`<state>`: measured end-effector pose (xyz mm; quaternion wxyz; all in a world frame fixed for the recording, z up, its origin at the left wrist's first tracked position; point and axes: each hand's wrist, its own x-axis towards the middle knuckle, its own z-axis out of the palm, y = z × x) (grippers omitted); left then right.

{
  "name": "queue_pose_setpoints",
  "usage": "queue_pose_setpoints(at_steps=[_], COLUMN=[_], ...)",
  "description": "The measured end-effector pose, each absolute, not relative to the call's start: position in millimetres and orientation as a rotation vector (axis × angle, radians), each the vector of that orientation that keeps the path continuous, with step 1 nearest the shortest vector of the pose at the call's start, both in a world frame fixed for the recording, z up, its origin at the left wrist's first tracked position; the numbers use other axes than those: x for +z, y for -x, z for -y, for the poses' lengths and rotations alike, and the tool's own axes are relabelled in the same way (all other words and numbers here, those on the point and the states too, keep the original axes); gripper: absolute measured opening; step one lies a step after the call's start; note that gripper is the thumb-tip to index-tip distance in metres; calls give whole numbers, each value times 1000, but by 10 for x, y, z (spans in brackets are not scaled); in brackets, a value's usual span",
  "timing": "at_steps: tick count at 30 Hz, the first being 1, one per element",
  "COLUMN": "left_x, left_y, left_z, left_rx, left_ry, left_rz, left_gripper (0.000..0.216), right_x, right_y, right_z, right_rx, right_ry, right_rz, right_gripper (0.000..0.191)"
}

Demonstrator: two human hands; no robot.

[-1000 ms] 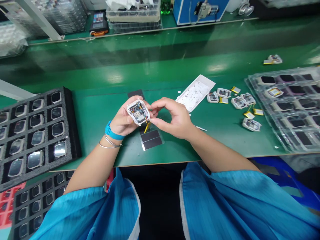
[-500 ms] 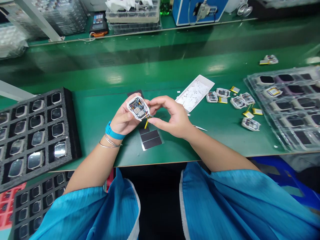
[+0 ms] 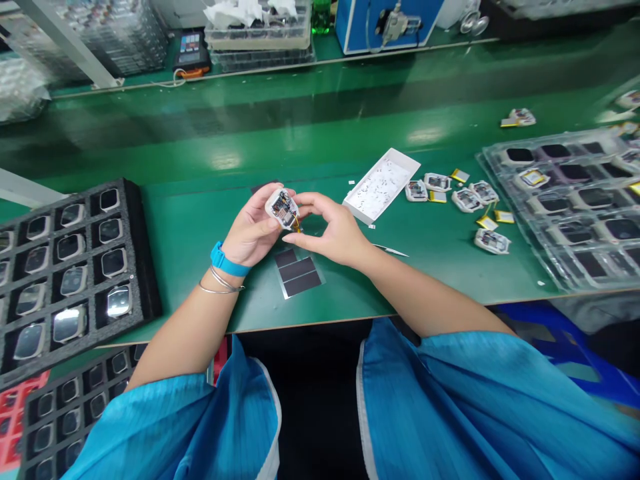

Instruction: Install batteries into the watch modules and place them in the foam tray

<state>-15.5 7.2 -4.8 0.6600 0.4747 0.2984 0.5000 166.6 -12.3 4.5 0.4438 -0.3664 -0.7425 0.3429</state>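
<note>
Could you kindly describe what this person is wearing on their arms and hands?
The left hand and right hand are bare, without gloves. The left wrist has a blue band and thin silver bangles. The wide blue sleeves have pale edging.

bright blue pleated sleeve (image 3: 470,407) with white edging, turquoise wristband (image 3: 225,261), white watch case (image 3: 274,200), green bench mat (image 3: 200,227)

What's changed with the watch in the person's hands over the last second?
The left hand has turned the open watch case so its circuit board tilts away, and less of the yellow wire shows. The right hand stays close at the case's side. The black foam tray is unchanged.
</note>
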Motion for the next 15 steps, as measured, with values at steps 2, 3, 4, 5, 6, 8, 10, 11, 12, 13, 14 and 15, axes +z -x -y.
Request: queue_pose_setpoints(at_steps=[2, 3, 4, 5, 6, 8, 10, 11, 12, 13, 14, 15], left_x=[-63, -66, -65, -58, -44, -3, 37, 48, 49, 40, 23, -1], left_y=[148, 141, 132, 123, 115, 112, 134, 153, 175, 197, 216, 230], left_z=[-78, -78, -78, -76, -75, -76, -97, -119, -151, -189, -231, -272], left_rx=[1126, 1121, 1112, 1102, 1093, 1090, 1101, 1115, 1131, 1150, 1170, 1190], left_ry=[-1078, -1075, -1067, -1053, -1033, -983, -925, -890, -851, -810, -769, -733], left_rz=[-674, -670, -665, -661, -659, -660, -675, -691, -715, -747, -788, -836], left_gripper=[61, 61, 61, 61, 58, 50, 39, 33, 26, 20, 18, 18], right_x=[19, 6, -6, -16, -23, -22, 12, 46, 90, 145, 207, 271], right_y=[-1653, -1646, -1637, -1630, -1623, -1622, -1652, -1686, -1738, -1807, -1897, -2004], right_z=[112, 109, 109, 109, 107, 90, 38, -1, -46, -92, -131, -158], right_rx=[837, 827, 813, 796, 779, 744, 711, 693, 670, 641, 607, 569], right_ry=[893, 888, 890, 900, 913, 938, 951, 959, 973, 990, 1014, 1044], right_rz=[1832, 1826, 1818, 1812, 1808, 1800, 1777, 1753, 1720, 1681, 1641, 1604], right_gripper=[52, 52, 51, 50, 48, 46, 46, 47, 48, 48, 48, 49])
